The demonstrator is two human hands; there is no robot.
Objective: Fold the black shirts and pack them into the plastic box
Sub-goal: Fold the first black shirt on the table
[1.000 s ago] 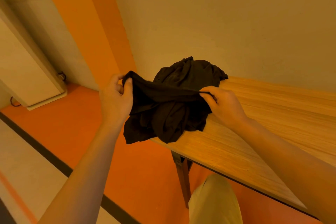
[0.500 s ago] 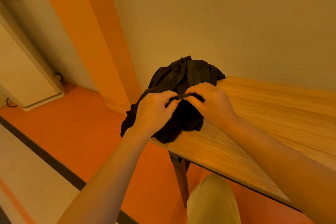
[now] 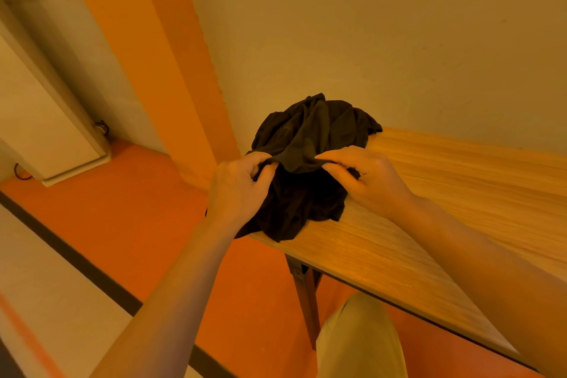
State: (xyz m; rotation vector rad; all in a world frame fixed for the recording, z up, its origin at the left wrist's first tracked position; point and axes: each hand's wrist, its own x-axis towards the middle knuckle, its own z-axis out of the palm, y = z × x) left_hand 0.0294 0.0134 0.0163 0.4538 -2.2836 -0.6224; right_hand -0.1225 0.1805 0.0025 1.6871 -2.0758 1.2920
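Warm orange cast — edges warped

wooden table (image 3: 445, 199) against a pale wall (image 3: 368, 49) — orange floor (image 3: 129, 199), white cabinet (image 3: 36, 132) at left.

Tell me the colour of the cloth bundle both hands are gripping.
Plain black, no visible pattern; the shirts show in the head view, on the wooden table's corner.

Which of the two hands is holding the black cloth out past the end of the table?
The left hand. It grips the black cloth beyond the table end, above the orange floor; the right hand grips it over the wood.
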